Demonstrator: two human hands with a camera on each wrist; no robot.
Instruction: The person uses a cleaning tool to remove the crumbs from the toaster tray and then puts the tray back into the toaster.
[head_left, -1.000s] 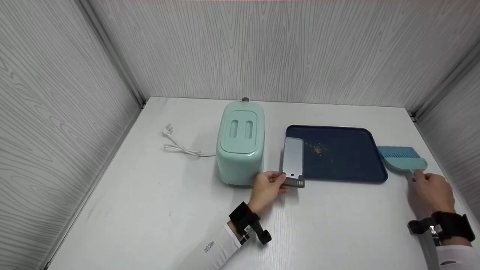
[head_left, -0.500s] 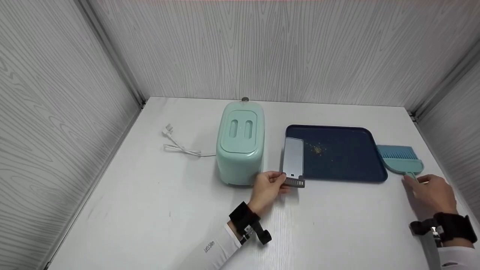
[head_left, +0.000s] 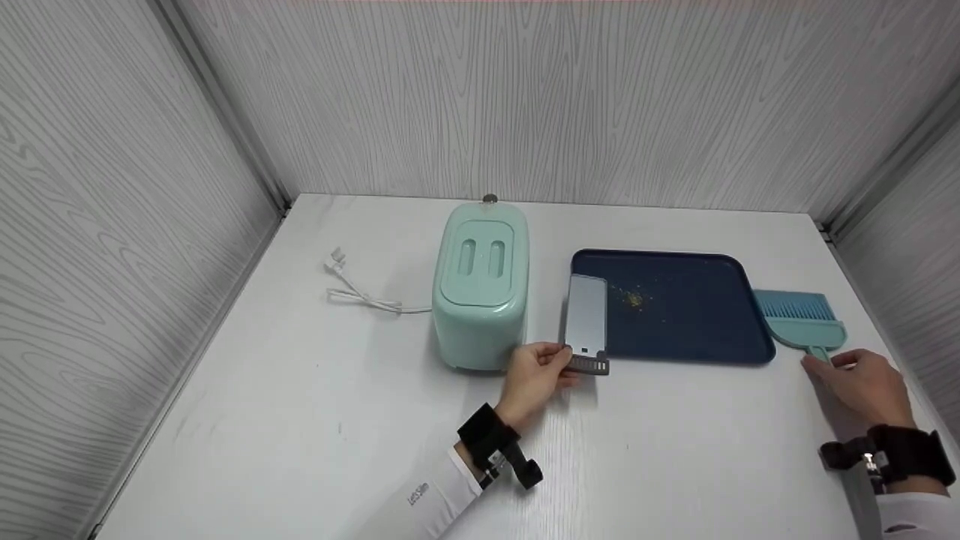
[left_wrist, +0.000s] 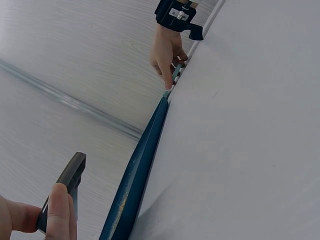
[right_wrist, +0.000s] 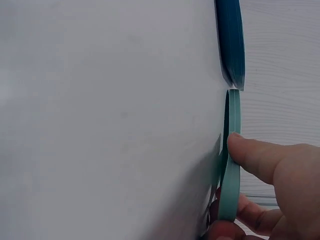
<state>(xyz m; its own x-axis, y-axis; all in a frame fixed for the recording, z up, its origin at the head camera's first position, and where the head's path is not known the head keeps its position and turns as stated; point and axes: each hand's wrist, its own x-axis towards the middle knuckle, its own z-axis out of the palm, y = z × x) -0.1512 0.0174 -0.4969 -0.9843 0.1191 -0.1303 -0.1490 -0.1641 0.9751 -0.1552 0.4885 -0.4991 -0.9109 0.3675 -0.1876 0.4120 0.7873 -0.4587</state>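
My left hand point(head_left: 534, 381) pinches the dark grey end of a flat silver crumb tray point(head_left: 586, 315), which lies over the left edge of a navy serving tray point(head_left: 697, 307). Beside its plate, golden crumbs point(head_left: 634, 299) are scattered on the navy surface. A mint toaster point(head_left: 480, 307) with a lid on top stands left of that hand. At the right, my right hand point(head_left: 868, 386) grips the handle of a mint brush point(head_left: 808, 331) with blue bristles. The right wrist view shows the thumb pressed on the brush's looped handle point(right_wrist: 231, 180), fingers curled beneath.
A white power cord point(head_left: 367, 302) with its plug runs left from the toaster across the white table point(head_left: 337, 450). Grain-patterned panels point(head_left: 600, 105) enclose the table at the back and both sides. The right panel stands close to my right hand.
My right hand has shifted slightly left and now holds the brush handle farther down, its fingers rearranged. The brush has moved slightly left. My left hand and the crumb tray have stayed in place.
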